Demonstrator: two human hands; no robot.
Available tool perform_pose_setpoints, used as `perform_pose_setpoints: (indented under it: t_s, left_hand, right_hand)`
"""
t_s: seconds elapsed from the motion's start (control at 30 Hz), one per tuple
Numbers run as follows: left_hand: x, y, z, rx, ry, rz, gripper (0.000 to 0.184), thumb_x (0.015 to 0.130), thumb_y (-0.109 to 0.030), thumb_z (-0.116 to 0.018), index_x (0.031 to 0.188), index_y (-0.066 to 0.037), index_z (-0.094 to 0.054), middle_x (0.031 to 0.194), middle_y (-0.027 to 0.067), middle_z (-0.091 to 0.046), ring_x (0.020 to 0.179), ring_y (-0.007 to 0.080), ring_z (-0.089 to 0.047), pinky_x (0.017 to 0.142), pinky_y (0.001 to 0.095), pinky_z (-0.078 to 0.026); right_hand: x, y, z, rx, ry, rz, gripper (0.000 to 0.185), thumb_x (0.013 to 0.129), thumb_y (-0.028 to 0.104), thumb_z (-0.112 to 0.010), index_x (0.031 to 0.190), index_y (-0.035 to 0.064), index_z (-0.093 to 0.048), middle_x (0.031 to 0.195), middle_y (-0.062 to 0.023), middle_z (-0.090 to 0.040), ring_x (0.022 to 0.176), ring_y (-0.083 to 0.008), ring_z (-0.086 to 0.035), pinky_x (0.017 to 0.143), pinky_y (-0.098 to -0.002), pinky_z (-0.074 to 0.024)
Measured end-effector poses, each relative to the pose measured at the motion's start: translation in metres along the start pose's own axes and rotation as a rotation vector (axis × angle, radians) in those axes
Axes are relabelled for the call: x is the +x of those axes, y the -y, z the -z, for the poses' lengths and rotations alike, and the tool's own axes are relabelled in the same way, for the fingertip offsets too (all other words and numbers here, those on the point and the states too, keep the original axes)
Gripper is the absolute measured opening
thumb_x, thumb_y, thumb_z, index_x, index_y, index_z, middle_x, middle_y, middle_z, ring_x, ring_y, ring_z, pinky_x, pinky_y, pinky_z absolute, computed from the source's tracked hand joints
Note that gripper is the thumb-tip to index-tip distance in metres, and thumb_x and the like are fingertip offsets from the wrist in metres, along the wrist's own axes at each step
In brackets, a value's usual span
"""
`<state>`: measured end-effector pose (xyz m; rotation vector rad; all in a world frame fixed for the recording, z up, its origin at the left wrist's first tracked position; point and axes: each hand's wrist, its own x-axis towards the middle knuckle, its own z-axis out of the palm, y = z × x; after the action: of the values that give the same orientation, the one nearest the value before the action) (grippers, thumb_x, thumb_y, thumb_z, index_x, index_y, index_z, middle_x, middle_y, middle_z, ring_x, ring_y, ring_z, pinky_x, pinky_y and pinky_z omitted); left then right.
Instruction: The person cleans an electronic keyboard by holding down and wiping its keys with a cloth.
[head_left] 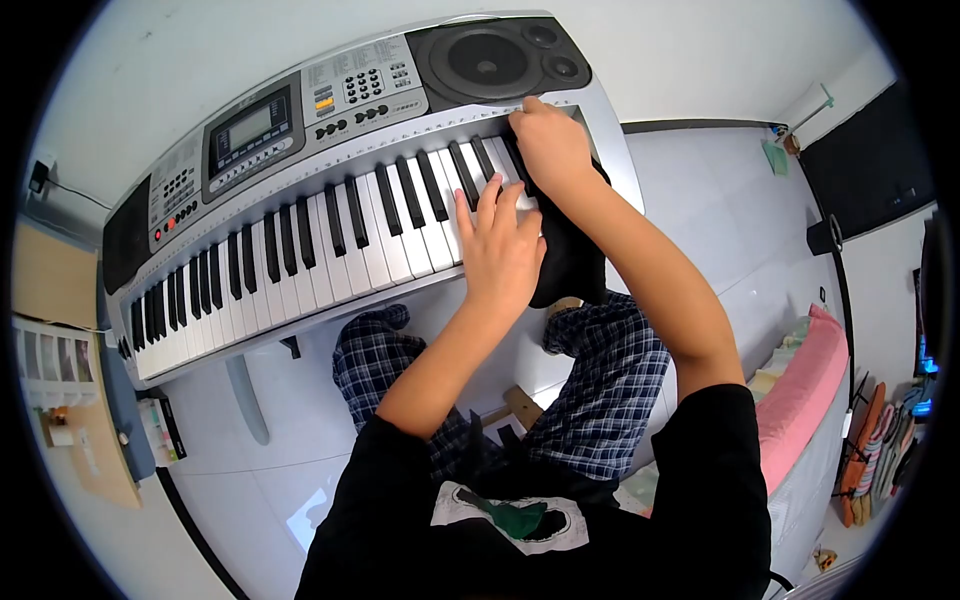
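Observation:
A silver electronic keyboard [345,150] with black and white keys stands slanted in front of me. My left hand [500,245] lies over the white keys towards the right end, its fingers spread and holding nothing. At the far right end of the keys, my right hand [552,145] is closed round a black cloth [568,262]. The cloth covers the last keys and hangs down over the front edge, beside my left hand. My right fist and forearm hide part of it.
Above my right hand is the round speaker [487,62]. A display panel [252,130] sits left of the buttons. My legs in checked trousers [600,370] are beneath the keyboard. A bed with pink bedding [805,400] is on the right, a wooden desk [85,440] on the left.

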<state>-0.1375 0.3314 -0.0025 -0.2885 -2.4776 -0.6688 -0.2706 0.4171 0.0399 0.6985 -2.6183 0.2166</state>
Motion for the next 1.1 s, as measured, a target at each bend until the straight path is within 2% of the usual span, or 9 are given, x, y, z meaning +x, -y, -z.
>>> perform_pose_setpoints:
  t_s: [0.2,0.3,0.37,0.5,0.57,0.7,0.73,0.87,1.1]
  left_hand:
    - [0.002,0.003,0.004,-0.036,-0.01,0.017,0.034,0.065,-0.009,-0.081,0.097,-0.008,-0.07,0.128,0.0099,-0.052,0.132,0.0334,-0.039,0.112,0.0622,-0.02]
    - [0.001,0.003,0.004,-0.037,-0.006,0.01,0.033,0.065,-0.009,-0.081,0.096,-0.008,-0.07,0.128,0.0098,-0.052,0.132,0.0336,-0.039,0.112,0.0624,-0.021]
    - [0.001,0.003,0.004,-0.049,-0.015,0.003,0.032,0.066,-0.009,-0.08,0.096,-0.008,-0.07,0.128,0.0098,-0.052,0.132,0.0332,-0.039,0.112,0.0625,-0.021]
    - [0.002,0.003,0.003,-0.044,0.005,0.008,0.032,0.066,-0.01,-0.08,0.097,-0.009,-0.071,0.128,0.0097,-0.052,0.132,0.0327,-0.039,0.112,0.0626,-0.021]
    - [0.0,0.003,-0.001,-0.044,-0.038,-0.002,0.032,0.066,-0.01,-0.08,0.097,-0.008,-0.071,0.128,0.0094,-0.053,0.132,0.0323,-0.04,0.112,0.0621,-0.021]
    - [0.0,0.002,0.002,-0.043,-0.022,0.004,0.032,0.066,-0.009,-0.079,0.097,-0.008,-0.07,0.127,0.0092,-0.053,0.132,0.0321,-0.04,0.113,0.0614,-0.02]
    - [0.0,0.002,0.002,-0.054,-0.017,0.007,0.031,0.066,-0.009,-0.079,0.096,-0.007,-0.07,0.127,0.0091,-0.053,0.132,0.032,-0.04,0.113,0.0612,-0.02]
    - [0.0,0.003,0.001,-0.049,-0.026,0.005,0.031,0.066,-0.008,-0.079,0.096,-0.007,-0.07,0.127,0.0091,-0.053,0.132,0.0321,-0.04,0.114,0.0612,-0.019]
    - [0.002,0.003,0.003,-0.048,-0.02,0.002,0.031,0.065,-0.008,-0.079,0.095,-0.007,-0.07,0.127,0.0096,-0.053,0.132,0.0325,-0.04,0.113,0.0614,-0.021]
  right_hand:
    - [0.009,0.001,0.001,-0.062,0.154,-0.03,0.012,0.075,0.003,-0.063,0.085,0.0027,-0.07,0.096,-0.0138,-0.066,0.09,-0.0312,-0.067,0.075,-0.0417,-0.0548]
    - [0.004,-0.013,0.011,0.085,0.222,-0.025,0.02,0.072,0.006,-0.065,0.091,0.0012,-0.072,0.092,-0.0183,-0.068,0.088,-0.0345,-0.067,0.075,-0.0425,-0.0543]
    - [-0.001,-0.018,0.029,0.158,0.455,-0.061,0.027,0.071,0.009,-0.067,0.096,-0.0006,-0.072,0.085,-0.0227,-0.068,0.083,-0.0382,-0.067,0.074,-0.0431,-0.0531]
    - [-0.009,-0.027,0.039,0.282,0.374,-0.103,0.027,0.072,0.011,-0.069,0.096,-0.0015,-0.072,0.08,-0.0244,-0.066,0.08,-0.0398,-0.066,0.073,-0.0425,-0.0523]
    - [-0.007,-0.021,0.038,0.294,0.141,-0.238,0.029,0.072,0.012,-0.071,0.098,-0.0008,-0.072,0.086,-0.0234,-0.068,0.082,-0.0393,-0.066,0.075,-0.042,-0.0526]
    - [0.001,-0.015,0.013,0.296,0.023,-0.12,0.022,0.072,0.006,-0.066,0.091,-0.0002,-0.073,0.092,-0.0226,-0.068,0.088,-0.0388,-0.065,0.079,-0.0446,-0.0531]
    - [0.004,-0.015,0.003,0.226,0.037,-0.137,0.022,0.073,0.008,-0.071,0.094,0.0028,-0.073,0.095,-0.0191,-0.068,0.089,-0.0377,-0.065,0.081,-0.0421,-0.053]
    - [0.004,-0.001,-0.007,0.091,0.105,-0.163,0.018,0.076,0.004,-0.066,0.092,0.004,-0.073,0.102,-0.0162,-0.064,0.089,-0.036,-0.065,0.079,-0.0434,-0.0532]
    - [0.013,-0.009,-0.002,0.046,0.226,-0.102,0.019,0.078,0.007,-0.064,0.094,0.0038,-0.073,0.094,-0.0187,-0.067,0.089,-0.0364,-0.065,0.081,-0.0445,-0.0529]
